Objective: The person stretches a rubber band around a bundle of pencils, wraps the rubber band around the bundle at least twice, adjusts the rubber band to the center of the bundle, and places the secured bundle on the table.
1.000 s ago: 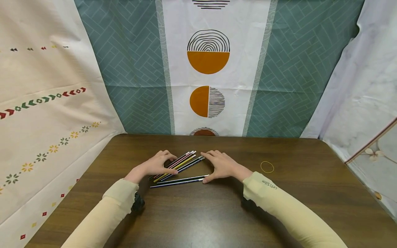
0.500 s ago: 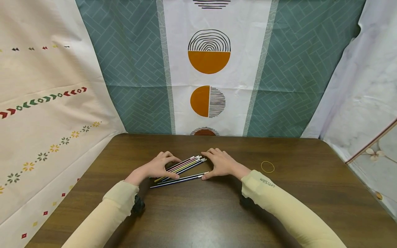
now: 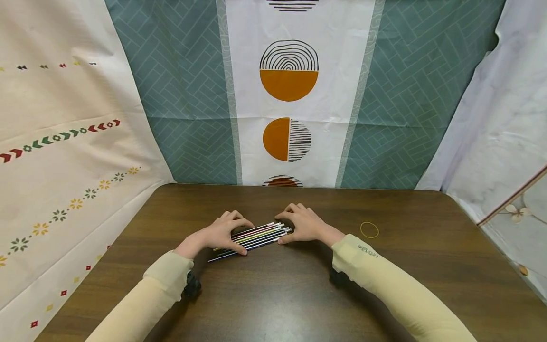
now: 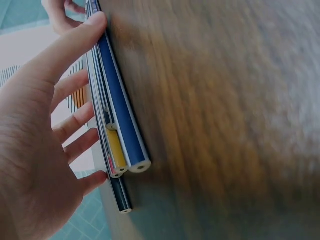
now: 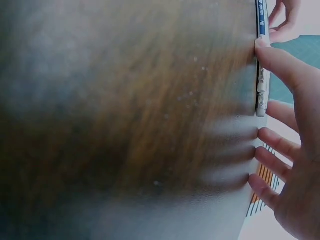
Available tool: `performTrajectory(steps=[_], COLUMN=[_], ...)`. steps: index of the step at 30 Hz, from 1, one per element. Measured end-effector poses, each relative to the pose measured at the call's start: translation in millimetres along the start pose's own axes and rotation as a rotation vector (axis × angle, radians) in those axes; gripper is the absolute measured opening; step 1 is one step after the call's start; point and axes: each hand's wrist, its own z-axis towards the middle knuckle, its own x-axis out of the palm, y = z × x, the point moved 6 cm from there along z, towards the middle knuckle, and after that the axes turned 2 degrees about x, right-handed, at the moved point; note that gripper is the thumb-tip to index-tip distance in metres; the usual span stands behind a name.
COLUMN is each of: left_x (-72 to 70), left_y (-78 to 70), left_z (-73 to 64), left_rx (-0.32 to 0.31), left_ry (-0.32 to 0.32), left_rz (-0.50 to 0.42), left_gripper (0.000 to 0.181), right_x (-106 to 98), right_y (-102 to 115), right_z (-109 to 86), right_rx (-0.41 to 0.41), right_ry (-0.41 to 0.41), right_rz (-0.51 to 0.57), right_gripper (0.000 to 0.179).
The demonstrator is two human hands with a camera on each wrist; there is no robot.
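Note:
Several pencils (image 3: 258,237) lie side by side in a slanted row on the table, their white eraser ends to the right. My left hand (image 3: 220,233) spans the row's left part, thumb against the near side and bent fingers at the far side. At the eraser ends (image 5: 261,102), my right hand (image 3: 304,225) does the same, its thumb touching the nearest pencil. The left wrist view shows a blue pencil (image 4: 125,120) under the thumb, a yellow pencil (image 4: 116,150) beside it, and a dark pencil (image 4: 120,194) sticking out farther. The pencils' blunt ends are uneven.
A thin yellow rubber band (image 3: 361,230) lies on the brown wooden table (image 3: 273,294), right of my right hand. Patterned cloth (image 3: 188,95) hangs behind the table's far edge, with more cloth at both sides.
The spread pencils have been drawn together into one narrow row, the far ones coming nearer and the near ones joining them. My left fingers have moved slightly nearer and to the right.

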Motion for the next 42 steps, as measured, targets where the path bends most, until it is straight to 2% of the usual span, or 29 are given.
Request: performTrajectory(steps=[9, 19, 27, 32, 37, 42], left_x=[-0.6, -0.1, 1.0, 2.6, 4.3, 6.1], left_y=[-6.2, -15.8, -17.7, -16.5, -12.9, -7.7], left_z=[1.8, 6.7, 6.8, 1.5, -8.2, -22.1], left_rx=[0.024, 0.053, 0.038, 0.019, -0.012, -0.059], left_ry=[0.005, 0.017, 0.012, -0.005, -0.039, -0.074], left_rz=[0.021, 0.019, 0.031, 0.028, -0.007, -0.129], left_gripper=[0.065, 0.059, 0.059, 0.062, 0.071, 0.086], right_x=[1, -1, -1, 3, 5, 9], right_y=[3, 12, 15, 16, 20, 16], right_z=[-3.3, -15.7, -23.6, -32.7, -41.5, -48.9], right_rx=[-0.001, 0.052, 0.119, 0.179, 0.203, 0.237], right_ry=[-0.029, -0.078, -0.135, -0.169, -0.176, -0.136], right_rz=[0.040, 0.146, 0.170, 0.199, 0.205, 0.187], right_gripper=[0.053, 0.046, 0.046, 0.050, 0.056, 0.066])
